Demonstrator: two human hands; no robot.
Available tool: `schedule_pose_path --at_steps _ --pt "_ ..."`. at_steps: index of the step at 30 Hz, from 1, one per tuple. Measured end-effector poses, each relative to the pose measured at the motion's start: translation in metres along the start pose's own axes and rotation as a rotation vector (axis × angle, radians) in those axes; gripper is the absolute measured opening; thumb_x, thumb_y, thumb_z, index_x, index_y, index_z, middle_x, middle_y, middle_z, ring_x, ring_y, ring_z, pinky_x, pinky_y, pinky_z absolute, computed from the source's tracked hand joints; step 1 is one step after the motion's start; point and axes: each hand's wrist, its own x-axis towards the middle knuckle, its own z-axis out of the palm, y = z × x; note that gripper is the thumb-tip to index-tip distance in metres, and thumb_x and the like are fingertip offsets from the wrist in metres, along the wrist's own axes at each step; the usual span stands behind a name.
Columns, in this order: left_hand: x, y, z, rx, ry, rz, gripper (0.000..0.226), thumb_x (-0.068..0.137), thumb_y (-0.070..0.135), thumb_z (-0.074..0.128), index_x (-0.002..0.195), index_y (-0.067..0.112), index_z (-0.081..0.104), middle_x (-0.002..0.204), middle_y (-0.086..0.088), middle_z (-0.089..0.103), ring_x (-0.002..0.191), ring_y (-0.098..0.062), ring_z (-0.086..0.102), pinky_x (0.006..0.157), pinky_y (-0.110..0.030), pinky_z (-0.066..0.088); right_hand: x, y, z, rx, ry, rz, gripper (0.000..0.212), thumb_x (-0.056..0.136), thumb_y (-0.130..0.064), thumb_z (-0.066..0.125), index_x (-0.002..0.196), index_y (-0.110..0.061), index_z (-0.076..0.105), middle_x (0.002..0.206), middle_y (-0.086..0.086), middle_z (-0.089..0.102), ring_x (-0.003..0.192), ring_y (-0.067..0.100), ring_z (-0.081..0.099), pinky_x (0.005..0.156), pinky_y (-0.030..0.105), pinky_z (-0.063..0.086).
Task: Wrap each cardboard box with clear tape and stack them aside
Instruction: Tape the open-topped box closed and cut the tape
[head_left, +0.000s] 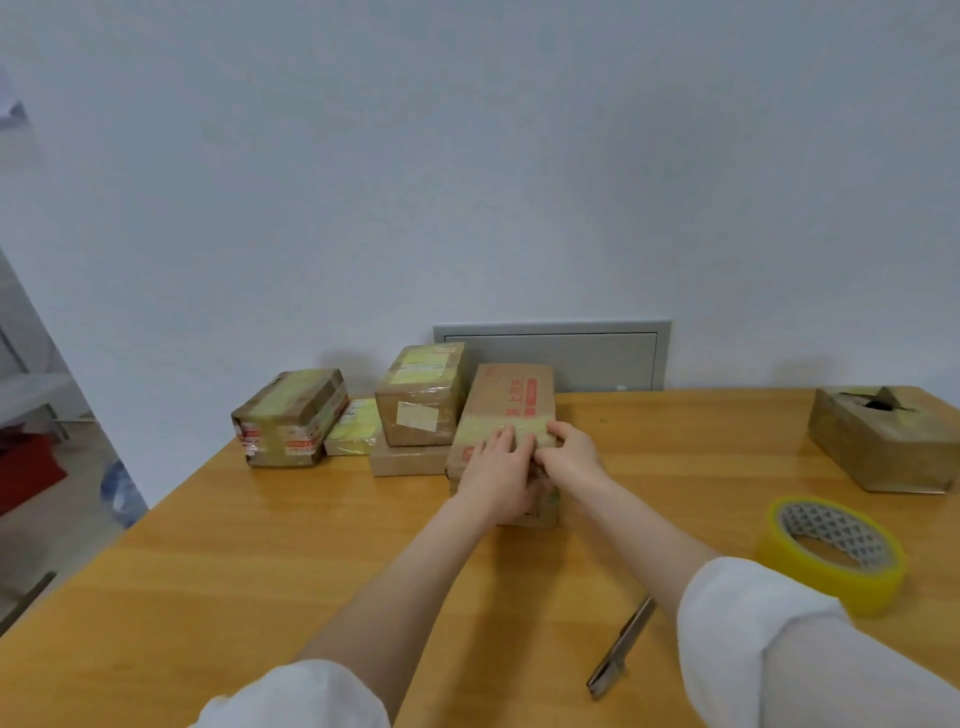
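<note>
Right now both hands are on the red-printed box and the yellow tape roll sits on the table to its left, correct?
Not quite. Both the left hand and the right hand are on the red-printed box, but the yellow tape roll lies on the table to its right, as the head view shows.

Left hand and right hand both bare, bare forearms, loose white sleeves ending near the elbows, cloth softly creased

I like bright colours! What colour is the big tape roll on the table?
The tape roll is yellow, grey-patterned inside; clearest in the head view.
</note>
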Motion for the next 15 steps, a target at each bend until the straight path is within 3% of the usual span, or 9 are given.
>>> schedule_pose_path --at_steps 2,5,11,13,15 --pt "0.010 -0.002 -0.001 -0.012 -0.008 -0.011 0.059 0.099 0.032 0.042 0.151 0.017 0.016 0.159 -0.016 0.008 0.147 -0.031 0.006 0.118 -0.044 0.007 0.010 -0.001 0.001 0.001 -0.015 -0.007 0.058 0.092 -0.006 0.051 0.147 -0.020 0.037 0.139 0.009 0.051 0.109 0.027 0.061 0.079 0.032 0.056" --pt "0.023 -0.004 0.000 -0.031 -0.037 -0.022 0.061 0.100 0.028 0.041 0.153 0.017 0.013 0.159 -0.016 0.005 0.147 -0.031 0.004 0.118 -0.044 0.006 0.021 -0.004 0.002 -0.036 -0.033 -0.021 0.054 0.098 -0.008 0.044 0.149 -0.017 0.032 0.147 0.009 0.044 0.122 0.027 0.053 0.098 0.034 0.048" --pt "0.033 -0.003 0.004 0.006 -0.031 -0.043 0.067 0.098 0.028 0.045 0.153 0.016 0.009 0.159 -0.016 0.003 0.147 -0.031 0.003 0.118 -0.044 0.005 0.034 -0.002 -0.001 -0.163 -0.066 -0.074 0.051 0.101 -0.013 0.040 0.151 -0.017 0.028 0.154 0.007 0.034 0.136 0.025 0.038 0.106 0.033 0.037" --pt "0.032 0.000 0.001 0.016 -0.045 -0.056 0.067 0.095 0.028 0.048 0.152 0.016 0.015 0.158 -0.016 0.010 0.146 -0.032 0.009 0.118 -0.045 0.010 0.033 -0.001 -0.007 -0.220 -0.105 -0.082 0.052 0.101 -0.017 0.044 0.151 -0.018 0.028 0.152 0.007 0.037 0.133 0.026 0.043 0.100 0.033 0.041" --pt "0.034 0.006 -0.004 0.015 -0.025 -0.073 0.057 0.092 0.026 0.051 0.144 0.016 0.031 0.151 -0.014 0.027 0.137 -0.033 0.031 0.111 -0.046 0.029 0.030 -0.002 -0.019 -0.285 -0.099 -0.106 0.054 0.098 -0.017 0.051 0.149 -0.017 0.032 0.149 0.007 0.041 0.130 0.025 0.045 0.097 0.032 0.042"
